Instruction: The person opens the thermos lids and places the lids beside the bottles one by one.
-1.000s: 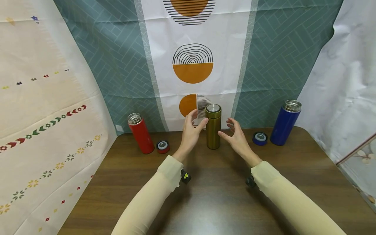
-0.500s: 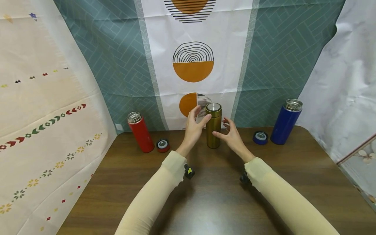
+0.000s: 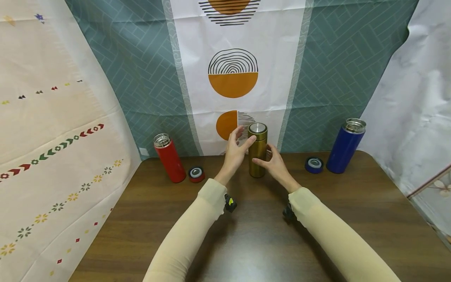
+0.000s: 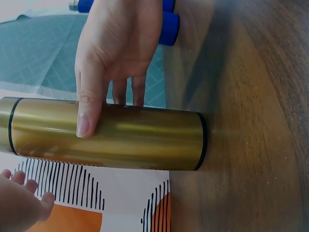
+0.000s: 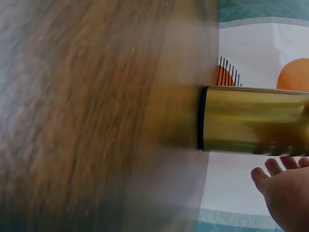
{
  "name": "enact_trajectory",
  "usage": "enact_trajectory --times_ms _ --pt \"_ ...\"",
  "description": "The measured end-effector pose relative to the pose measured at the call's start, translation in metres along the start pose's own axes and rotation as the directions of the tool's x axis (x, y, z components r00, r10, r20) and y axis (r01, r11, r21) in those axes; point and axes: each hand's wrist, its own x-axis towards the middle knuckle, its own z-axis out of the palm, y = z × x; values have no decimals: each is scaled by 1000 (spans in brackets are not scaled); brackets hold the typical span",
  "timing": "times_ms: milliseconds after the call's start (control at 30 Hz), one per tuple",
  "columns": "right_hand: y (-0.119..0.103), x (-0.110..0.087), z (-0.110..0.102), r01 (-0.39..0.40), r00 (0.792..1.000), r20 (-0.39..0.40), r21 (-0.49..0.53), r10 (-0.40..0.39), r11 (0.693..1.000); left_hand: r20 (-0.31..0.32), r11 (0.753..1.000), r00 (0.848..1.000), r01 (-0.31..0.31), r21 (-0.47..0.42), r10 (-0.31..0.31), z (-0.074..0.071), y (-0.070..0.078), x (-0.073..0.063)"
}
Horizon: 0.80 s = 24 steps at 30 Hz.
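Note:
A gold thermos bottle [image 3: 258, 158] with its lid on stands upright near the table's back edge. My right hand [image 3: 278, 166] is at its right side, the thumb across the front and the fingers by the right edge. The right wrist view shows a narrow gap between some of these fingertips [image 5: 260, 176] and the bottle; I cannot tell if the thumb touches. My left hand [image 3: 234, 154] is raised at the bottle's left, thumb and fingers spread near the lid. In the left wrist view its fingers [image 4: 31, 186] are apart from the bottle.
On the left, a red bottle [image 3: 170, 162] without its lid stands beside a red lid [image 3: 196, 174]. On the right, an open blue bottle [image 3: 345, 149] stands with a blue lid [image 3: 314, 165] next to it. Patterned cloth [image 3: 148, 58] hangs behind the table [image 3: 148, 219].
Both hands have moved inward toward the gold bottle, the right one coming closer with its thumb in front. The bottle, the other bottles and the lids have stayed in place.

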Motion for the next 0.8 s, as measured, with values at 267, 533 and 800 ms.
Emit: enact_trajectory --times_ms 267,533,800 --pt "5 3 4 7 1000 17 -23 -7 1000 22 1000 1000 8 -5 -7 2 -7 2" --pt "0 3 5 11 1000 -17 -38 -12 999 40 1000 999 -7 7 7 -3 -4 3" --pt "-17 -7 2 4 1000 -3 -37 -4 999 141 997 988 -59 -54 66 -17 13 -1"
